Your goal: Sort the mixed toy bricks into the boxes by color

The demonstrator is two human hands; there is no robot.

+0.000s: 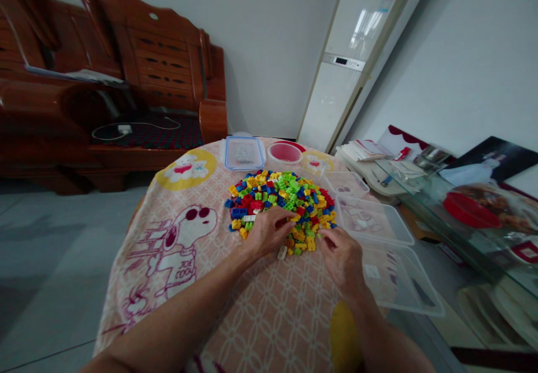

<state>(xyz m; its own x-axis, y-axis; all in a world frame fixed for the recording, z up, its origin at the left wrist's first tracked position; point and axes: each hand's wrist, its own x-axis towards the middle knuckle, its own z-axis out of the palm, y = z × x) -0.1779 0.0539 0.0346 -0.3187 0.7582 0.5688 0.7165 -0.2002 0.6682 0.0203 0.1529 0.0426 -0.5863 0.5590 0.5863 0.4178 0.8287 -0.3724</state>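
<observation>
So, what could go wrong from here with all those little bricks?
Bricks in the loose heap might slide or scatter, since the left hand and right hand are both working at its near side.
The pale piece at the heap's near edge, close to the left hand, could get brushed aside.
The nearest clear box might be nudged, as it sits right beside the right forearm.

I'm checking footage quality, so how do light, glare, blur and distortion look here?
Head view: dull, soft light, shadow under the wooden sofa; head view: glare on the tall white appliance, which leans, likely from wide-angle distortion; head view: brick pile slightly soft, colours clear; head view: left hand and right hand without strong motion blur.
</observation>
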